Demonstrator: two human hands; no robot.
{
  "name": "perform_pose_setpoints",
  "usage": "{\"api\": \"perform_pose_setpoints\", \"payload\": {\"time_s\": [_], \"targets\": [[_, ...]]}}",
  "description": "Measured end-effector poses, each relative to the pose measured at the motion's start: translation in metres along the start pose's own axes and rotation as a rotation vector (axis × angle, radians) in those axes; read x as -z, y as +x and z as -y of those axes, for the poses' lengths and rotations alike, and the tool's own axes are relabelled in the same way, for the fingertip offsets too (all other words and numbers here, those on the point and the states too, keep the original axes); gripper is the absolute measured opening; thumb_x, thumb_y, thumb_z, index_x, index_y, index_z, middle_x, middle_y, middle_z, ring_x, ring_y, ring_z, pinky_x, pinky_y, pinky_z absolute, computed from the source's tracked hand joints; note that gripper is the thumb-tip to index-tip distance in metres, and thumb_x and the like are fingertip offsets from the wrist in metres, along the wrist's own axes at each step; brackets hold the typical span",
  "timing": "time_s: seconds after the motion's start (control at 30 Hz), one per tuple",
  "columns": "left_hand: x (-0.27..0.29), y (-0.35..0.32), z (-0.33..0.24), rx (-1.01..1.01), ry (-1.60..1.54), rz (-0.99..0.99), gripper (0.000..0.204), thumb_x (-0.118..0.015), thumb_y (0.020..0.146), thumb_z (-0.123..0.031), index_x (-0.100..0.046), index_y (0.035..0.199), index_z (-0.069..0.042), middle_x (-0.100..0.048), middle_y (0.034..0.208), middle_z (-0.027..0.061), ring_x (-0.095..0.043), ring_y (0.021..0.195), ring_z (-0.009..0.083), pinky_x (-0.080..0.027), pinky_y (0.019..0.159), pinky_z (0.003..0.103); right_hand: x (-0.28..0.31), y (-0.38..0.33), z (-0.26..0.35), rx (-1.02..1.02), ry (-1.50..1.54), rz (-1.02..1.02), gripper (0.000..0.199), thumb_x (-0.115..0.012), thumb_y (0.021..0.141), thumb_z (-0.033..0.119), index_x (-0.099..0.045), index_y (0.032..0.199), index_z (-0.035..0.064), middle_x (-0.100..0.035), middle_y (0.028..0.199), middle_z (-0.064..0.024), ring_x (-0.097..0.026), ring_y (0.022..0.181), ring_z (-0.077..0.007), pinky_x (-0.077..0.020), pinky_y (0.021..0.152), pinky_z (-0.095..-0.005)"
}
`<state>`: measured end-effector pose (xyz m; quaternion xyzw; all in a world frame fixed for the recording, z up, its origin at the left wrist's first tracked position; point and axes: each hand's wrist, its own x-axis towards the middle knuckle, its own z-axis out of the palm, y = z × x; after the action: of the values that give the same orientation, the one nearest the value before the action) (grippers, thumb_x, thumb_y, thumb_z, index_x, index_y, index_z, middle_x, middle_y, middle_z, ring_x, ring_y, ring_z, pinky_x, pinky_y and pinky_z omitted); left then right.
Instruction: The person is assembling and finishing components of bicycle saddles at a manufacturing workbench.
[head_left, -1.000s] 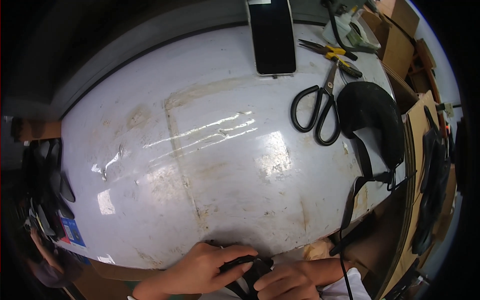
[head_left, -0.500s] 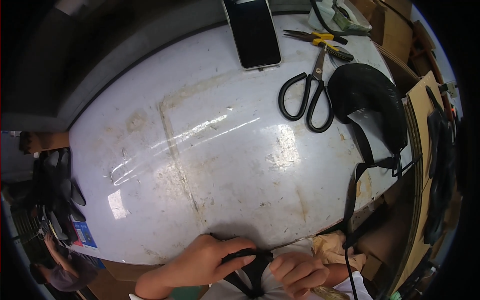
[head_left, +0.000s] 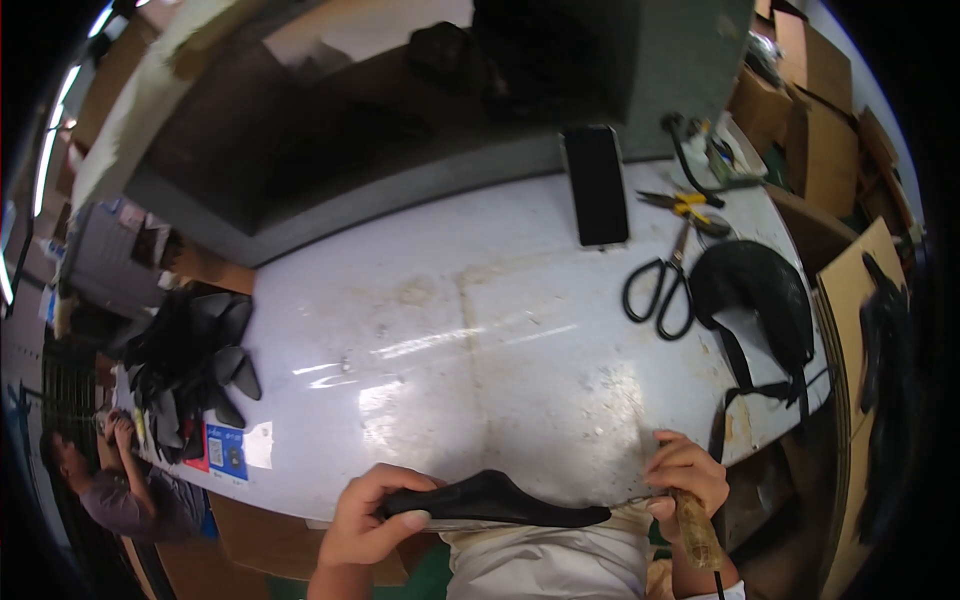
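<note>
Over the table's near edge, my left hand [head_left: 375, 515] is closed on one end of a black shoe [head_left: 490, 498], held sideways with its narrow end toward the right. At the right, my right hand [head_left: 690, 480] grips an awl [head_left: 697, 535] with a worn, tan mottled handle that hangs below the fingers. A thin metal shank runs from that hand toward the shoe's narrow end; I cannot tell whether it touches. Some of my right fingers are raised and bent. Below the shoe is the light cloth over my lap.
On the white table [head_left: 420, 320] lie a phone [head_left: 596, 190], yellow-handled pliers [head_left: 690, 203], black-handled scissors [head_left: 662, 290] and a black pouch-like piece with straps [head_left: 755, 285]. Black shoe parts [head_left: 195, 350] are heaped at the left. Beyond them sits another person [head_left: 150, 490]. Cardboard [head_left: 850, 330] stands at right.
My hands have moved apart, and the shoe is now stretched out sideways in plain sight. The awl in my right hand now shows clearly. The view has tilted up and shifted left.
</note>
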<state>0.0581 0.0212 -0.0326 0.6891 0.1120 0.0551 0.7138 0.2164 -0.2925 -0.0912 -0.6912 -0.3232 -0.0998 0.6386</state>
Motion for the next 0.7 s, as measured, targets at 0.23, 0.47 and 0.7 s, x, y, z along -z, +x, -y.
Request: {"api": "perform_pose_setpoints", "payload": {"time_s": [0.23,0.47,0.7], "targets": [[-0.015,-0.001,-0.01,0.008,0.361,0.164,0.02,-0.073,0.094,-0.01,-0.06,0.107,-0.002,-0.077,0.096,0.0129,-0.072,0.075,0.0191,-0.056,0.068,0.027,-0.012,0.016,0.008,-0.126,-0.009,0.111,0.045,-0.081,0.086,0.042,-0.064,0.085,-0.0004,-0.059,0.066,-0.005,-0.058,0.058,-0.0183,-0.0477,0.056,-0.0306],[-0.03,-0.008,0.032,-0.387,0.212,-0.105,0.022,-0.08,0.087,-0.004,-0.061,0.097,-0.001,-0.076,0.097,0.0192,-0.075,0.076,0.0218,-0.058,0.066,0.031,-0.034,0.041,0.04,0.34,0.167,0.111,0.042,-0.08,0.089,0.04,-0.066,0.089,0.0003,-0.061,0.063,-0.0042,-0.06,0.052,-0.0186,-0.0556,0.053,-0.033],[-0.058,0.005,-0.014,-0.116,0.324,0.252,0.04,-0.076,0.093,-0.02,-0.063,0.122,0.004,-0.073,0.117,0.0196,-0.076,0.09,0.0293,-0.06,0.076,0.033,-0.048,0.072,0.076,0.589,0.764,0.721,0.021,-0.075,0.089,0.013,-0.061,0.094,-0.0021,-0.064,0.085,-0.0195,-0.066,0.071,-0.0344,-0.0544,0.063,-0.0461]]}}
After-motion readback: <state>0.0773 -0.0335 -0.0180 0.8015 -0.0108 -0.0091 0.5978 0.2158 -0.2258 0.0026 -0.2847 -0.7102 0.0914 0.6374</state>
